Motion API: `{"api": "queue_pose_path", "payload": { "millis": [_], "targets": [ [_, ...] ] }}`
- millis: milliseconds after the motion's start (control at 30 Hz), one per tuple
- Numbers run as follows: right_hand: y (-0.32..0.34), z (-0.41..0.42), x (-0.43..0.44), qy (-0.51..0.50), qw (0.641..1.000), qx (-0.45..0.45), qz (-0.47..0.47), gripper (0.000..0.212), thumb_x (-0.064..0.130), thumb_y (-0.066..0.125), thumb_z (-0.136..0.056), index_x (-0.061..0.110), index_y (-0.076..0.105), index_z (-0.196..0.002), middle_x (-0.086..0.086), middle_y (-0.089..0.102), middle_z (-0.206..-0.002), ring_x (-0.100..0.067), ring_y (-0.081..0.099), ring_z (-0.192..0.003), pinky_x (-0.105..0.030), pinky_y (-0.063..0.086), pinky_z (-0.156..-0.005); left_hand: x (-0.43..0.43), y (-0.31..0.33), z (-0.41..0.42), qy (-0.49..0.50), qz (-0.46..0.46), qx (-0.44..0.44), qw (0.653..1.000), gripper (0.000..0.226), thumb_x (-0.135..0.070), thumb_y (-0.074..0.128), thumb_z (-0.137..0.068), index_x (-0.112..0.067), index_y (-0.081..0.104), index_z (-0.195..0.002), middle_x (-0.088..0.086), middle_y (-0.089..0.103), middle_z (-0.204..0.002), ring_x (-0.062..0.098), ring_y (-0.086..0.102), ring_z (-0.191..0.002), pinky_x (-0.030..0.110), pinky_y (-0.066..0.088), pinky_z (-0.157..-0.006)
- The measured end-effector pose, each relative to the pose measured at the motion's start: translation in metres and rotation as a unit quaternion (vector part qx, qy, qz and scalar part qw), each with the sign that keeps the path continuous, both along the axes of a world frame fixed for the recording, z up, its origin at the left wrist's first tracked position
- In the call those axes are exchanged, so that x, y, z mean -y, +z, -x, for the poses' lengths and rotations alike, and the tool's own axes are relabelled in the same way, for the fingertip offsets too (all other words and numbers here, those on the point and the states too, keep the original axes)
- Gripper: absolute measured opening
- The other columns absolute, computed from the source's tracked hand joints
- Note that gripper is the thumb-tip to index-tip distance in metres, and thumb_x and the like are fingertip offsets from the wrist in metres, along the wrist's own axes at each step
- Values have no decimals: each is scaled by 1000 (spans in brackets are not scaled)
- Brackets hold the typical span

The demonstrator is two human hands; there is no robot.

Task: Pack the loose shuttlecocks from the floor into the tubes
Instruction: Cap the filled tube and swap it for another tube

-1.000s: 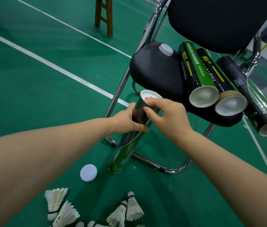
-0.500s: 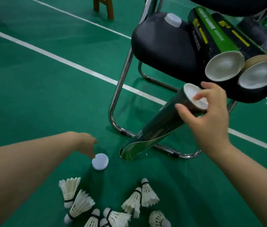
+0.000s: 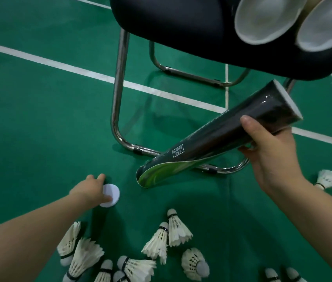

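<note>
One tube (image 3: 222,137) in hand (image 3: 271,155), one cap (image 3: 112,193)

We see through one wide-angle camera on the head, facing forward and steeply down, close above the floor (image 3: 39,119): chair (image 3: 181,27) at 12 o'clock, shuttlecocks (image 3: 176,228) at 6 o'clock.

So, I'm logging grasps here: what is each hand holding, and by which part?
Right hand holds the dark tube around its body near its white upper end. Left hand pinches the white lid by its rim.
</note>
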State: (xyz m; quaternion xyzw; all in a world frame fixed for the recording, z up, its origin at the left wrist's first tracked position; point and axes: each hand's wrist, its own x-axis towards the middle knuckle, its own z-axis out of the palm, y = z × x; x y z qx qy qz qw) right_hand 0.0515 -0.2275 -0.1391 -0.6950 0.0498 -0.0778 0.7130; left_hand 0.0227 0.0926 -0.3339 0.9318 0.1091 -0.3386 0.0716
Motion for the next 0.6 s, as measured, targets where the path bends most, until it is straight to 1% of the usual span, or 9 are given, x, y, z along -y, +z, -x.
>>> {"api": "queue_pose_path", "payload": {
  "millis": [100, 167, 200, 267, 300, 367, 433, 533, 600],
  "targets": [
    [-2, -2, 3, -34, 999, -10, -6, 31, 22, 73, -73, 25, 53, -96, 10, 66, -95, -12, 61, -97, -47, 49, -92, 5, -5, -2, 27, 20, 6, 999, 63, -40, 65, -84, -11, 35, -131, 14, 49, -121, 29, 56, -101, 35, 47, -81],
    [-3, -1, 4, -48, 999, -14, -11, 33, 24, 75, -73, 25, 53, -97, 9, 66, -95, -12, 61, -97, -48, 49, -93, 4, -7, -2, 42, 28, -6, 999, 62, -41, 68, -81, -9, 40, -126, 13, 53, -118, 27, 56, -100, 33, 47, -80],
    [-4, 0, 4, -48, 999, -12, -14, 38, 28, 78, -69, 26, 54, -97, 10, 66, -95, -12, 62, -97, -47, 50, -91, 3, -7, -2, 47, 24, -16, 998, 63, -43, 69, -79, -8, 42, -123, 12, 54, -118, 26, 56, -100, 31, 47, -80],
    [-3, 2, 2, -42, 999, -11, -18, 55, 38, 85, -53, 26, 54, -97, 11, 67, -93, -10, 63, -94, -40, 52, -83, 3, -7, -1, 60, 16, -30, 998, 63, -46, 71, -77, -6, 46, -120, 10, 55, -118, 22, 56, -98, 28, 47, -78],
    [-3, 3, 0, -38, 999, -8, -21, 57, 38, 85, -49, 26, 55, -96, 11, 67, -91, -8, 63, -91, -36, 52, -79, 3, -7, -1, 69, 15, -30, 997, 63, -46, 72, -77, -6, 48, -118, 9, 55, -116, 21, 55, -94, 27, 47, -77],
    [-2, 5, -3, -30, 999, 5, -28, 43, 29, 80, -58, 26, 55, -94, 12, 66, -89, -5, 63, -87, -31, 51, -74, 4, -7, 2, 90, 15, -23, 996, 60, -45, 72, -77, -4, 49, -115, 8, 54, -107, 19, 53, -87, 25, 46, -72],
    [-1, 7, -5, -31, 999, 13, -29, 27, 19, 72, -72, 25, 55, -92, 13, 66, -87, -3, 63, -85, -27, 50, -72, 7, -8, 6, 110, 12, -10, 994, 60, -44, 71, -78, -3, 49, -115, 7, 51, -101, 20, 53, -86, 25, 46, -71],
    [0, 9, -9, -25, 999, 25, -17, 21, 16, 70, -76, 26, 56, -89, 16, 67, -84, -1, 65, -84, -26, 51, -72, 12, -7, 13, 146, 18, 12, 989, 63, -42, 71, -78, -3, 44, -120, 12, 54, -113, 26, 57, -99, 31, 48, -77],
    [1, 11, -10, -17, 999, 31, -12, 26, 23, 74, -70, 27, 56, -89, 18, 68, -82, 0, 64, -85, -27, 49, -72, 16, -5, 18, 170, 30, 27, 985, 66, -38, 72, -78, -6, 37, -123, 14, 53, -117, 30, 56, -104, 34, 48, -78]
  ]
}}
